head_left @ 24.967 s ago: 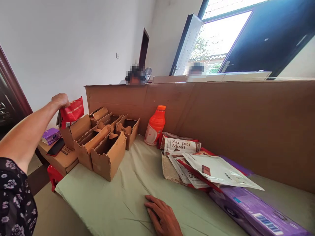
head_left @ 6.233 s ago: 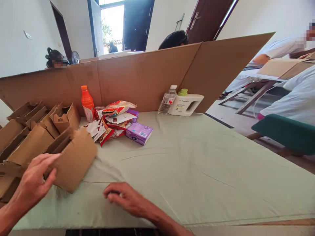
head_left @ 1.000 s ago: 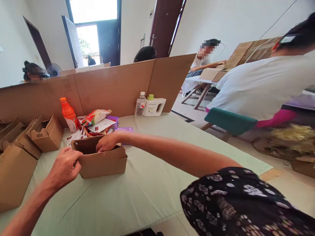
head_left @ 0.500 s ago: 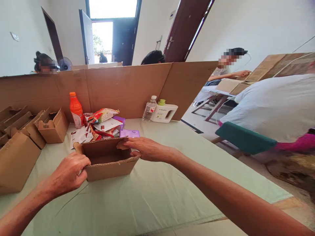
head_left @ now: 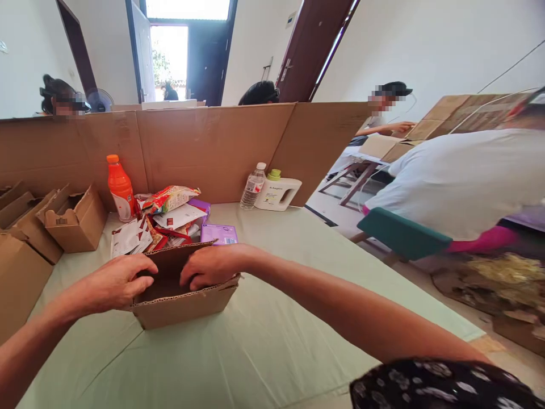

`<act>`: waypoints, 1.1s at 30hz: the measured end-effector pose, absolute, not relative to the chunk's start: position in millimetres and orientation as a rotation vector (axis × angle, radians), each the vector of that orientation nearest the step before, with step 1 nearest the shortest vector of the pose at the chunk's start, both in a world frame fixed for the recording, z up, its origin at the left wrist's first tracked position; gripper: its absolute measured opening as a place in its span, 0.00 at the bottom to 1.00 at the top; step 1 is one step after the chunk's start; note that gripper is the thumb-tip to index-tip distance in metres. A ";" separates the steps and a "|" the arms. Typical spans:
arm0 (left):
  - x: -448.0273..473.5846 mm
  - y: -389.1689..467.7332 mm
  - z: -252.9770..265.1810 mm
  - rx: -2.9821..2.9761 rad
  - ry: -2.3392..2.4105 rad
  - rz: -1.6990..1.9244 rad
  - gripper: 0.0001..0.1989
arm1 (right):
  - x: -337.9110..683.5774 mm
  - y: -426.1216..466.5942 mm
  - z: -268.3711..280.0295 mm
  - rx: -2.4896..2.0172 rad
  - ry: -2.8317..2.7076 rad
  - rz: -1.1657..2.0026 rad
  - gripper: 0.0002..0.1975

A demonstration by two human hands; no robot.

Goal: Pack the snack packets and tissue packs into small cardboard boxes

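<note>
The open cardboard box (head_left: 183, 312) is standing on the bench (head_left: 264, 346), in front of the person. It is probably being light and rather stiff, though its torn rim may bend; two opposite walls are offering the safest hold. The left hand (head_left: 121, 278) is staying over the left end, thumb and fingers parted. The right hand (head_left: 213, 266) is reaching inside, fingers curling; whether it is gripping something, I cannot tell. Behind, a purple pack (head_left: 219, 233) is showing a barcode. Writing on the packets (head_left: 181, 218) and the white jug (head_left: 279, 195) is appearing too small for reading surely.
</note>
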State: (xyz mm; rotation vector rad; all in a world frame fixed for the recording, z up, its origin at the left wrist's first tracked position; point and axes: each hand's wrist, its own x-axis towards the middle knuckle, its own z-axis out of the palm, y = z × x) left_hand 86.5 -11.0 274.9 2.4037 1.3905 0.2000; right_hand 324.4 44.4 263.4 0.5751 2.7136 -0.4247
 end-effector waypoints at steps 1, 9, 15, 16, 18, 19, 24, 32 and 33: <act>87.6 -8.0 271.2 2.422 1.440 0.179 0.20 | 316.7 44.0 259.6 0.603 2.669 -0.273 0.15; 93.7 -20.7 251.5 2.483 1.632 0.102 0.42 | 350.1 33.6 252.5 1.073 2.686 0.262 0.12; 88.5 -35.0 242.5 2.667 1.546 0.286 0.40 | 415.5 38.4 216.4 1.427 2.985 -0.363 0.17; 86.5 -36.6 241.4 2.670 1.525 0.285 0.42 | 421.6 40.6 212.0 1.454 2.999 -0.485 0.16; 83.0 -38.0 239.8 2.661 1.501 0.243 0.46 | 427.9 49.6 211.7 1.512 3.021 -0.634 0.14; 81.8 -37.8 239.3 2.655 1.493 0.222 0.47 | 427.7 57.3 215.6 1.552 3.046 -0.640 0.14; 82.6 -34.4 237.4 2.645 1.491 0.173 0.51 | 389.0 128.3 246.9 1.620 3.173 -0.118 0.19; 86.6 -35.6 238.2 2.659 1.552 -0.038 0.55 | 302.6 230.5 244.5 1.807 2.977 0.129 0.23; 86.8 -35.5 238.8 2.662 1.552 -0.045 0.55 | 302.6 232.6 247.0 1.841 2.969 0.111 0.20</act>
